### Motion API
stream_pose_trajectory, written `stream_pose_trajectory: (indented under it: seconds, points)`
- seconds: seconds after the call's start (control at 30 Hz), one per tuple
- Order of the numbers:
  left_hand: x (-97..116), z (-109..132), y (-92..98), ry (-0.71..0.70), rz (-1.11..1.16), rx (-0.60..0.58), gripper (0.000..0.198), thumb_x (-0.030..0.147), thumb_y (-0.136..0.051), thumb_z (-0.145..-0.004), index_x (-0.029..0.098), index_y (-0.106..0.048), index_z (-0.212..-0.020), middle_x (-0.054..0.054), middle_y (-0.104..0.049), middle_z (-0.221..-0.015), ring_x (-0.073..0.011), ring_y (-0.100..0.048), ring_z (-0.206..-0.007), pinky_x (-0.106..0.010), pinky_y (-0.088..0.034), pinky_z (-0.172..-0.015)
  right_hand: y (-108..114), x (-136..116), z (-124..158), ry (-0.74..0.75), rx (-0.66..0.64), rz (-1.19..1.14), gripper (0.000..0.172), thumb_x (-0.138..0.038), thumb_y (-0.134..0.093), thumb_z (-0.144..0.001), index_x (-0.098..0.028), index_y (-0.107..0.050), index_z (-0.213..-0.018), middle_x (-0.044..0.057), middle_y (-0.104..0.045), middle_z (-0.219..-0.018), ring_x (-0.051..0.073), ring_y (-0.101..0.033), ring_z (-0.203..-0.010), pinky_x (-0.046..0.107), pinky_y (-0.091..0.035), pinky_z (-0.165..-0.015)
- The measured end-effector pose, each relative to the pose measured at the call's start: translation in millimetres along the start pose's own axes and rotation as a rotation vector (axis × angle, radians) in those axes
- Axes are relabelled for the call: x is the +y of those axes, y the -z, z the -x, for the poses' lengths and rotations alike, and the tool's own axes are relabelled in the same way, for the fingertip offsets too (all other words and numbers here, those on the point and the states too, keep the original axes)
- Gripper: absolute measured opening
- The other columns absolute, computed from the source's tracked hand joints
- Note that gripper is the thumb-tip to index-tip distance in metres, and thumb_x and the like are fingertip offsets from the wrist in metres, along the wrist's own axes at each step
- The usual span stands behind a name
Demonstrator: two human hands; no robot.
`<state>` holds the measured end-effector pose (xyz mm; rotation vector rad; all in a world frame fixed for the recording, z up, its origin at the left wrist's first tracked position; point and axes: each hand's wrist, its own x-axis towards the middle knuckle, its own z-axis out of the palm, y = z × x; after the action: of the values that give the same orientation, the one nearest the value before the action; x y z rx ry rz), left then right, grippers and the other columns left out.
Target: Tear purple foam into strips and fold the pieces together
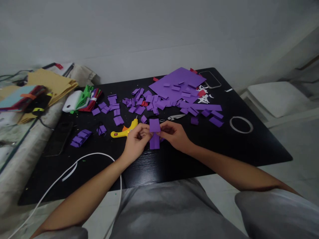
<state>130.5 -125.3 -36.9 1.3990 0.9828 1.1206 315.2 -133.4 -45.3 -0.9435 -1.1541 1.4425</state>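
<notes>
A folded purple paper piece (155, 125) is held upright between my two hands, above the near middle of the black table. My left hand (137, 139) pinches its left edge, and my right hand (175, 135) grips the right edge with thumb and fingers together. Below the fingers hangs a lower purple section with a crease down it. Just left of my left hand lies a yellow glue gun (124, 132). Scissors (176, 117) rest behind my right hand. Many small folded purple pieces (149, 98) are scattered farther back.
Large purple sheets (179, 81) and white scraps (203, 96) lie at the back right. A tape ring (241, 124) sits on the right. Bundled coloured sheets (86, 99), a dark phone-like slab (58, 139) and a white cable (93, 153) are on the left. A white stool (271, 99) stands beyond.
</notes>
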Motion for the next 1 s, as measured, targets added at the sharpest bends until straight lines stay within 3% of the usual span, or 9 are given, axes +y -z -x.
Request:
stream_pose_trajectory:
  seconds: [0.2, 0.67, 1.0]
  points:
    - [0.2, -0.1, 0.5, 0.012, -0.005, 0.001, 0.012, 0.025, -0.076, -0.077, 0.020, -0.070, -0.086, 0.001, -0.069, -0.072, -0.0121, -0.061, -0.064, -0.024, -0.046, -0.063, 1.5, -0.3, -0.1, -0.029, -0.008, 0.011, 0.036, -0.047, -0.093, -0.071, -0.020, -0.073, -0.084, 0.000, -0.074, -0.078, 0.016, -0.068, -0.069, 0.033, -0.062, -0.071]
    - [-3.9, 0.4, 0.1, 0.077, 0.034, -0.036, 0.023, 0.026, -0.083, -0.075, 0.019, -0.065, -0.087, 0.002, -0.068, -0.078, -0.0107, -0.060, -0.069, -0.023, -0.049, -0.069, 1.7, 2.2, -0.7, -0.039, -0.001, 0.037, 0.035, -0.042, -0.094, -0.068, -0.019, -0.074, -0.085, 0.000, -0.074, -0.078, 0.015, -0.067, -0.069, 0.031, -0.060, -0.073]
    - [-1.2, -3.4, 4.0, 0.127, 0.084, -0.029, 0.029, 0.025, -0.084, -0.073, 0.019, -0.061, -0.090, 0.006, -0.063, -0.066, -0.0088, -0.058, -0.056, -0.021, -0.051, -0.057, 6.1, 0.7, -5.6, -0.091, 0.031, 0.027, 0.038, -0.041, -0.097, -0.064, -0.019, -0.074, -0.084, 0.000, -0.076, -0.080, 0.015, -0.069, -0.070, 0.032, -0.061, -0.075]
